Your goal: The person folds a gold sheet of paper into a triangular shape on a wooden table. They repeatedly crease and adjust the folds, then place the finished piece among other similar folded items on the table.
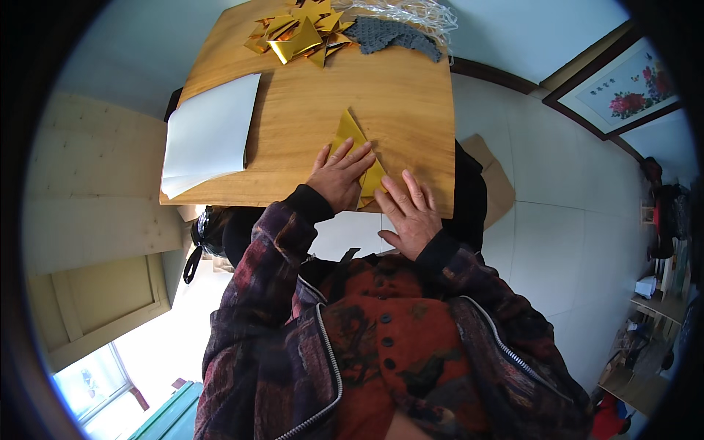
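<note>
A folded piece of gold paper lies on the wooden table near its front edge, its pointed tip facing away from me. My left hand rests flat across the paper's left side, fingers stretched out over it. Beside it, my right hand is spread at the paper's lower right corner, its fingertips touching or just next to the edge. Part of the paper is hidden beneath my left fingers. Neither hand is closed around anything.
A stack of white sheets lies at the table's left. At the far edge are a heap of folded gold pieces, a dark grey knitted cloth and a tangle of clear plastic strands. A framed flower picture stands at right.
</note>
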The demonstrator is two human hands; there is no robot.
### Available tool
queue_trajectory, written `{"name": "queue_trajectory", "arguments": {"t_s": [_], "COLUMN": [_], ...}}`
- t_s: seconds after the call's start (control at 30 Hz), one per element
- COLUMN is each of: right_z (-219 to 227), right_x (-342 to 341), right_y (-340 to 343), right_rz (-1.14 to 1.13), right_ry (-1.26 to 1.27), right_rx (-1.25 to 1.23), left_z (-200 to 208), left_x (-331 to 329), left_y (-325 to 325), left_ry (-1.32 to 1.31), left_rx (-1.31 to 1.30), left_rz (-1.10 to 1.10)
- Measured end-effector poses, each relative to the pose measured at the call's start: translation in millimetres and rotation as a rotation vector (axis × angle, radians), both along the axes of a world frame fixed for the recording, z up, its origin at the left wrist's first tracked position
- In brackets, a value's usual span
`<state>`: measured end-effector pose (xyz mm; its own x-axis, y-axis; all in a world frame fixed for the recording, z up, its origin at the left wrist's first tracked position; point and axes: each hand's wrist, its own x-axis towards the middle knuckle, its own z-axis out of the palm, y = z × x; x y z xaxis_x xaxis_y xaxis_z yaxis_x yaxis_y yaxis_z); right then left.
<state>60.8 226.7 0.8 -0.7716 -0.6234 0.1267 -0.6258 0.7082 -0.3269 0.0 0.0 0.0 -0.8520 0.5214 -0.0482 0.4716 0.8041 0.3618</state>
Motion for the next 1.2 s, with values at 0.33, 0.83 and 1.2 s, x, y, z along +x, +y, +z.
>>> {"name": "queue_trajectory", "arguments": {"t_s": [0.33,0.83,1.2], "right_z": [9.8,15.2,14.0], "right_x": [4.1,13.1,13.6], "right_y": [-3.2,11.4,-7.6], "right_rz": [-0.043,-0.319,-0.568], "right_ry": [-0.027,-0.618,-1.087], "right_rx": [-0.046,-0.67,-0.981], "left_z": [0.7,8.1,6.6], "left_x": [-2.0,17.6,51.0], "left_y": [0.1,0.1,10.9], "left_ry": [-0.008,-0.089,-0.102], "left_rx": [0.014,-0.001,0.083], "left_rz": [0.009,-0.03,-0.056]}}
